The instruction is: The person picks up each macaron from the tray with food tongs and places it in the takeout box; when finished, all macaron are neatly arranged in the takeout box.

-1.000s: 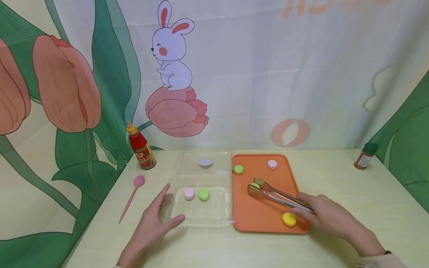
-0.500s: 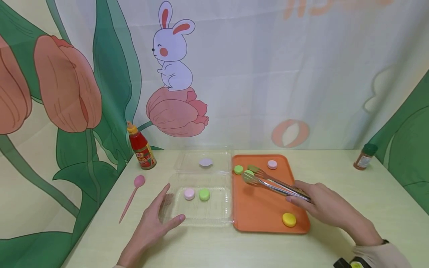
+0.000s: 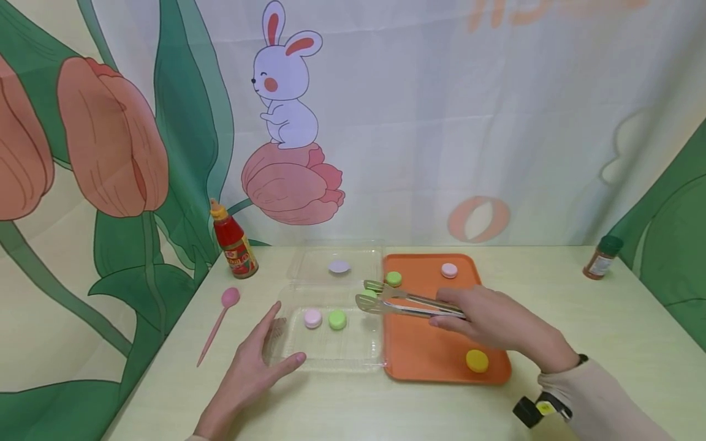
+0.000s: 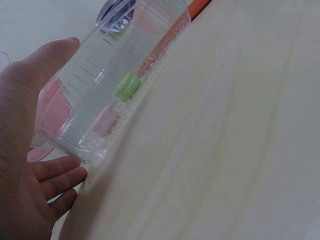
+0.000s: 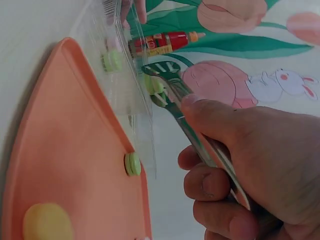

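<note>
My right hand grips metal tongs, whose slotted tips pinch a green macaron. In the head view the tips appear over the right part of a clear plastic container; the right wrist view shows the macaron raised between them. Inside the container sit a pink macaron and another green macaron, side by side. With thumb and fingers spread, my left hand lies around the container's near left corner. In the left wrist view the thumb is along its wall; whether it touches is unclear.
An orange tray adjoins the container, bearing a green macaron, a pink macaron and a yellow macaron. A pink spoon and red sauce bottle are left. A green-capped spice jar stands far right.
From over the middle of the tray, my right hand has carried the tongs and green macaron leftward to above the container. My left hand stays in place.
</note>
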The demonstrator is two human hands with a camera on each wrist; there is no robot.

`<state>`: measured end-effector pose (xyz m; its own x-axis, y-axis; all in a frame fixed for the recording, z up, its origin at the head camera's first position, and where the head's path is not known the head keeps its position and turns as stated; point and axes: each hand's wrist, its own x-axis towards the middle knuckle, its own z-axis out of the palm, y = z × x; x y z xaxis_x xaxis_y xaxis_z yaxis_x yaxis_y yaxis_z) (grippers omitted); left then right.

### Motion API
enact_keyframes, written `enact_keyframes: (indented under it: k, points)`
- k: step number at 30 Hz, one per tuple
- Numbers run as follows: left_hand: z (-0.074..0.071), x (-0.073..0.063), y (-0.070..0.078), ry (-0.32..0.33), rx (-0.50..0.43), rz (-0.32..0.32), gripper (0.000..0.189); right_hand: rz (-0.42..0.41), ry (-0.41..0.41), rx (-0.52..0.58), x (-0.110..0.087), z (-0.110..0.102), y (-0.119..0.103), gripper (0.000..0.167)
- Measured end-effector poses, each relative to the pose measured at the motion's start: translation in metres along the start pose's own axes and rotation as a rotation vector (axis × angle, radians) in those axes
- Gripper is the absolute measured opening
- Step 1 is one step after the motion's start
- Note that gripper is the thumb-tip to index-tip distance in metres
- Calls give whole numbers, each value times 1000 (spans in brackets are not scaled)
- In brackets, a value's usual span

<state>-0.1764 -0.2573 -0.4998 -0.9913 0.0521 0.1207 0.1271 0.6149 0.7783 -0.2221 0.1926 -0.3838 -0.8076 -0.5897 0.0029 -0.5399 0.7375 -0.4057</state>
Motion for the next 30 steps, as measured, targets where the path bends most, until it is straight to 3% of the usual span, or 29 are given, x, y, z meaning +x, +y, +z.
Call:
enact_keyframes:
  k: [8,15,30]
  points:
    - [0,1,0,-4,3,-4,112,-61,-88,-86,23,-7,-22,30]
    - [0,1,-1,-1,-2,5,112,-20,-171,-131,37,-10,-38,28]
    - [0,1,0,-3,-3,17,112,8,-175,-178,46,-11,-53,28]
